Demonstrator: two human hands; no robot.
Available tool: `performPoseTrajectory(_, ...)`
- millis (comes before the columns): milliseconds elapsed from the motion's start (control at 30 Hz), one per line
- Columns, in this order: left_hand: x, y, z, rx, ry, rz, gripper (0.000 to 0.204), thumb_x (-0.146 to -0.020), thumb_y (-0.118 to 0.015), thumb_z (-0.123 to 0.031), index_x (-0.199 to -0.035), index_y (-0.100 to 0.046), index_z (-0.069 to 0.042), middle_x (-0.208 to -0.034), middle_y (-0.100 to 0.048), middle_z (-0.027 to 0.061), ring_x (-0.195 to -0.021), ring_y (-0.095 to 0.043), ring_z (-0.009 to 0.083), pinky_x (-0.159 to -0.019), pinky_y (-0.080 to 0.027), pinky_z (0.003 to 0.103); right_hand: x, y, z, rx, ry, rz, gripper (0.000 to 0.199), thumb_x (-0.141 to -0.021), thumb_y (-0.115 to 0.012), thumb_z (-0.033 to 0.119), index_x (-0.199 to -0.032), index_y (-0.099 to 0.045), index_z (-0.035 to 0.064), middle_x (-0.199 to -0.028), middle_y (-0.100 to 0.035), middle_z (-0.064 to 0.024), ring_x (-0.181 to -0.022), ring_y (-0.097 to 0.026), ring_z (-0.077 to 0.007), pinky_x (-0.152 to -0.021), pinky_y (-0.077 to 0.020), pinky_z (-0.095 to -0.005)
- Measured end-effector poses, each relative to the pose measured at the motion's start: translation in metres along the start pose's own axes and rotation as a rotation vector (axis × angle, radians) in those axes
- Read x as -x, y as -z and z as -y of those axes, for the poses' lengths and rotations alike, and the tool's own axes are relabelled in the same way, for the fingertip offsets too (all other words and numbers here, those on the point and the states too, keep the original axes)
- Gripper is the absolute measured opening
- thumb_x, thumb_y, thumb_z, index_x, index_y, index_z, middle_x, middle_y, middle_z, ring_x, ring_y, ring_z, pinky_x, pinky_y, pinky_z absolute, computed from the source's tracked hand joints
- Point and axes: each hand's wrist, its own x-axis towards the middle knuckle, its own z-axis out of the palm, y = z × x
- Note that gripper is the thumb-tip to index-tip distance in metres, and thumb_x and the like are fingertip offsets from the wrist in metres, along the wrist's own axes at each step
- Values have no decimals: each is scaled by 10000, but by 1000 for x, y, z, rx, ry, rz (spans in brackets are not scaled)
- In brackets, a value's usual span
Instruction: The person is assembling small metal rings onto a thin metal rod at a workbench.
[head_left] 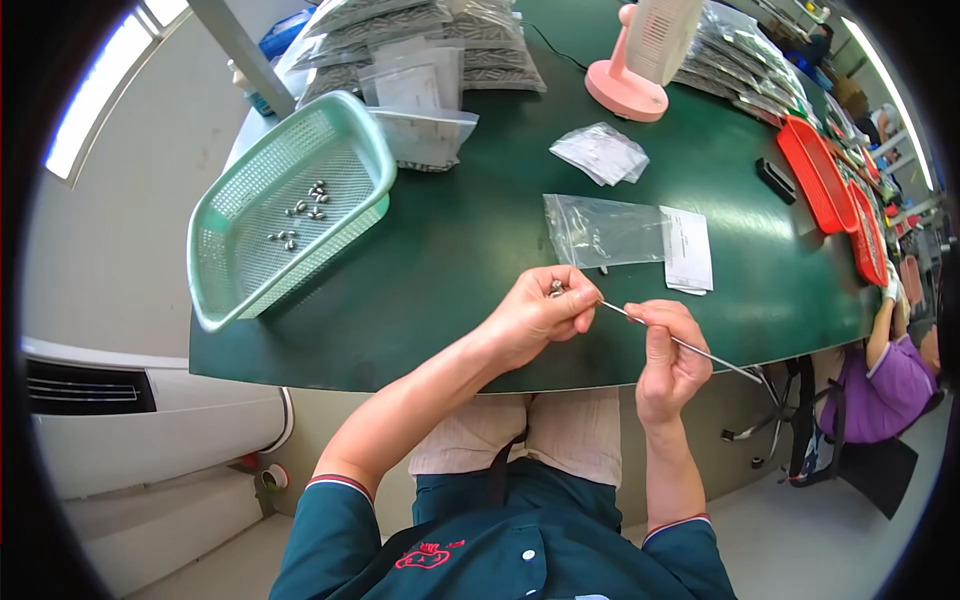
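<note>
My left hand [545,312] is closed round some small shiny metal parts [557,288] that show between the fingers. Pinched in my right hand [672,358] is a thin metal rod [715,357]; its far tip reaches the left fingertips. Whether the tip sits in a part there is hidden by the thumb. Just beyond both hands lies a clear zip bag [605,232], with a white paper slip [687,248] at its right end. A light green mesh basket [215,280] to the left holds several small metal parts [315,200].
Filled plastic bags [500,50] are piled at the back left, more bags [735,60] at the back right. A pink fan [625,88] stands between them, near a stack of slips [600,153]. Red baskets [815,175] line the right side, where a person in purple [880,395] sits.
</note>
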Motion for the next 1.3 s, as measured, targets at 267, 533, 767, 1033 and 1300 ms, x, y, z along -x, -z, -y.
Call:
performPoseTrajectory(267,1,1,-3,-153,15,-128,133,-847,-542,-131,-761,-510,-36,-601,-508,28,-441,-311,27,-409,-225,179,-3,0,-6,139,163,127,85,-731,-565,-50,-801,-570,-2,-760,-610,-114,-656,-585,-235,-584,-471,-288)
performPoseTrajectory(533,3,0,-6,35,130,-18,132,-847,-541,-129,-760,-518,-32,-596,-504,23,-429,-297,28,-402,-225,180,3,-1,-4,121,261,88,95,-748,-551,-52,-822,-574,2,-763,-608,-119,-649,-578,-237,-589,-470,-291)
performPoseTrajectory(767,3,-4,-2,13,52,-74,128,-858,-515,-124,-818,-533,-3,-580,-486,12,-416,-285,23,-406,-222,167,-4,2,-3,74,149,87,89,-742,-554,-50,-816,-570,-1,-788,-609,-122,-666,-577,-235,-607,-471,-289)
performPoseTrajectory(1033,2,-1,-4,-171,8,-123,129,-843,-543,-125,-803,-527,-3,-606,-524,44,-427,-297,25,-404,-218,175,2,-1,-8,15,-8,31,76,-763,-523,-62,-806,-567,-16,-766,-597,-120,-657,-561,-202,-585,-440,-251)
performPoseTrajectory(1300,-1,-5,-6,53,192,-55,184,-880,-489,-182,-860,-521,-2,-633,-495,16,-397,-234,10,-387,-204,167,-13,18,13,-35,-145,-28,150,-870,-392,12,-904,-535,-21,-732,-566,-64,-596,-468,-74,-556,-375,-193)
